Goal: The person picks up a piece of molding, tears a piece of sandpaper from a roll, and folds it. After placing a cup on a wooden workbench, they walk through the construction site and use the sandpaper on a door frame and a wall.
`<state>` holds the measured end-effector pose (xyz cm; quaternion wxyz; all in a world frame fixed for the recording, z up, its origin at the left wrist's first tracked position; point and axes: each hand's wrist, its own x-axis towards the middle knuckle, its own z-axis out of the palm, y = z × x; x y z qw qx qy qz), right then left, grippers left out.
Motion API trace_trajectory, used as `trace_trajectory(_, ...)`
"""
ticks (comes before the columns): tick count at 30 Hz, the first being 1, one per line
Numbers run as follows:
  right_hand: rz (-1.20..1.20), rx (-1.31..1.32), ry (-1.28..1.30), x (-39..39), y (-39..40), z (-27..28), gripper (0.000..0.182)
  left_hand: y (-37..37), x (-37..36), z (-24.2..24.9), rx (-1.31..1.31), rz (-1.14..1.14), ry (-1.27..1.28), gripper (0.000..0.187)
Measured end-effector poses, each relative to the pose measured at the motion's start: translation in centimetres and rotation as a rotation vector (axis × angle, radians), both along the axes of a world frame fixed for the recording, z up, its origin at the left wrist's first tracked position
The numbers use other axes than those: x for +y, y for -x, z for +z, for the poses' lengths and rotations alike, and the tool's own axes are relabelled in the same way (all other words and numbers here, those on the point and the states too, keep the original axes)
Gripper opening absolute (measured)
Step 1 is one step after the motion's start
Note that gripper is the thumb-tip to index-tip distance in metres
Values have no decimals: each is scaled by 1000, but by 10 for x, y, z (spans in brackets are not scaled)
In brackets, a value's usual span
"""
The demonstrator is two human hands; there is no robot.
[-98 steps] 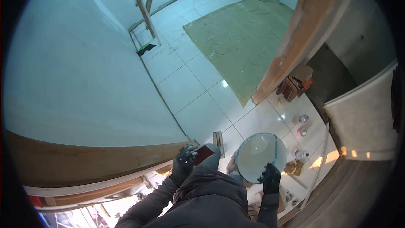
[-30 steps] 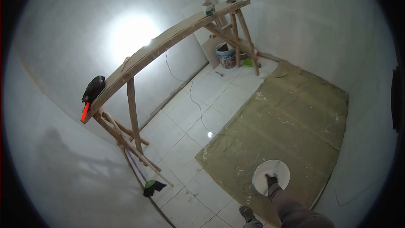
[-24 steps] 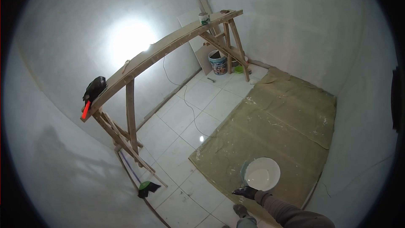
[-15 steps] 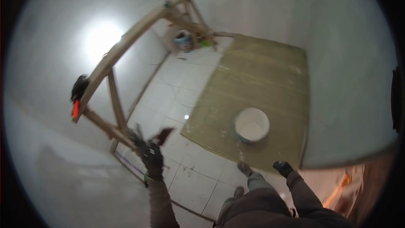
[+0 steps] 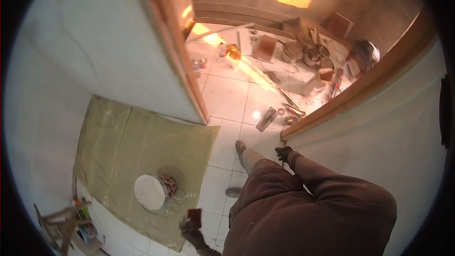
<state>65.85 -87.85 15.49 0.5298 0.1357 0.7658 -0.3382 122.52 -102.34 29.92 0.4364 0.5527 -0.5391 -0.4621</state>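
My left hand (image 5: 191,233), in a dark glove, is low in the view with its fingers closed on a small dark red flat rectangular piece (image 5: 195,218), perhaps sandpaper. Up and to its left, a bucket (image 5: 150,192) with a whitish inside stands on the greenish floor sheet (image 5: 142,137). My right hand (image 5: 283,153), also gloved, hangs near the foot of the door frame (image 5: 303,121). Its fingers look loosely bent and apart, with nothing visible in them.
Beyond the doorway, a flat trowel (image 5: 267,119), a reddish board (image 5: 264,48), and several buckets (image 5: 292,52) and tools lie on the tiles. A wooden trestle (image 5: 64,225) stands at the lower left. A white wall (image 5: 369,137) rises at the right.
My view has swung right, from the corner with the trestle toward the doorway. The bucket and sheet now appear at left. My left hand still has the dark red piece.
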Motion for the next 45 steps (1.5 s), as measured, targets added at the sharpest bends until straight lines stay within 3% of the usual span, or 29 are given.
trace_trajectory(1, -9, 13, -82, 21, -5, -1, 48, 40, -13, 11, -218, -176, 6, 17)
trace_trajectory(3, -53, 8, -164, 52, -3, 0, 50, 129, -52, 46, -411, -565, 325, 14)
trace_trajectory(5, 71, -28, -347, 76, 5, -7, 55, 205, -91, 66, -487, -747, 436, 11)
trace_trajectory(9, 48, -144, -421, 80, 40, -7, 56, 319, -165, 65, -566, -1040, 597, 5)
trace_trajectory(11, 250, -93, -288, 81, 69, -23, 56, 363, -200, 49, -586, -1076, 578, 5)
trace_trajectory(12, 371, -39, -315, 77, 84, -37, 42, 386, -216, 48, -569, -1084, 562, 7)
trace_trajectory(14, 1070, 535, -74, 69, 116, -35, 28, 437, -253, 34, -520, -1106, 574, 12)
trace_trajectory(15, 1045, 560, -96, 57, 137, -29, 25, 458, -268, 23, -499, -1142, 581, 12)
trace_trajectory(17, 1000, 574, -130, 33, 175, -3, 22, 508, -285, 26, -462, -983, 238, 16)
trace_trajectory(19, 916, 871, -67, 13, 219, 14, 22, 540, -317, 7, -486, -1018, 231, 17)
trace_trajectory(20, 891, 875, -83, 3, 241, 13, 22, 550, -333, -16, -354, -960, 3, 18)
trace_trajectory(21, 634, 803, -57, -5, 260, 9, 28, 568, -346, -29, -227, -896, -229, 18)
trace_trajectory(22, 375, 724, -29, -12, 277, 5, 37, 600, -341, 0, -472, -956, -147, 19)
trace_trajectory(23, 345, 723, -41, -21, 292, 8, 37, 609, -354, -22, -704, -1110, 387, 19)
trace_trajectory(24, 12, 520, 112, -31, 307, 16, 39, 604, -373, -55, -899, -1206, 956, 19)
trace_trajectory(25, -318, 318, 268, -38, 326, 21, 41, 609, -386, -80, -1012, -1248, 837, 23)
trace_trajectory(26, -379, 253, 216, -40, 341, 6, 37, 616, -399, -107, -1121, -1284, 718, 27)
trace_trajectory(27, -421, 267, 211, -36, 351, -3, 37, 624, -420, -144, -1403, -1411, 224, 23)
trace_trajectory(28, -10, 606, 109, -28, 357, -9, 38, 612, -433, -195, -1587, -1308, 884, 23)
trace_trajectory(29, 412, 917, -24, -25, 360, -13, 39, 659, -458, -189, -1564, -1338, 939, 23)
trace_trajectory(33, 149, 736, -341, -28, 379, 5, 41, 861, -502, -185, -1262, -1469, 1044, 23)
trace_trajectory(35, 59, 238, -556, -36, 392, 43, 38, 944, -483, -184, -1096, -1562, 1044, 23)
trace_trajectory(39, -68, 266, -536, -55, 378, 30, 37, 1080, -476, -173, -847, -1728, 1050, 23)
trace_trajectory(41, -102, 405, -522, -72, 368, 33, 34, 1125, -464, -175, -746, -1803, 1018, 23)
trace_trajectory(43, -191, 292, -536, -89, 363, 38, 31, 1154, -449, -178, -663, -1871, 965, 23)
trace_trajectory(45, -46, 173, -545, -111, 348, -5, 36, 1192, -427, -174, -579, -1921, 917, 23)
